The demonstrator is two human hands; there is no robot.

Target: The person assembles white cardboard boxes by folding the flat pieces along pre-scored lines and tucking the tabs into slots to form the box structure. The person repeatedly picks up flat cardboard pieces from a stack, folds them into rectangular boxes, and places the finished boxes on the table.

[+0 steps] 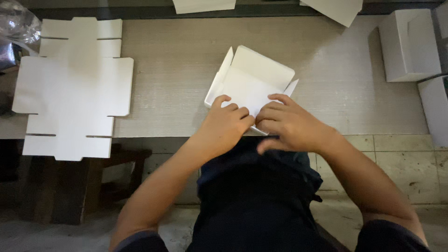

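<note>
The half-folded box (pixel 250 84) sits in the middle of the table (pixel 177 65), at its near edge; the left hand (pixel 226 123) and the right hand (pixel 289 123) rest side by side on the near part of the box, fingers touching it; the left hand is on the left, the right hand on the right; the flat cut-out sheets (pixel 72 88) lie far to the left on the table, and their near end sticks out past the table edge; a plastic bag (pixel 18 21) lies behind them in the far left corner; the finished boxes (pixel 410 44) stand at the far right; more sheets (pixel 333 9) lie at the far edge, behind the half-folded box.
</note>
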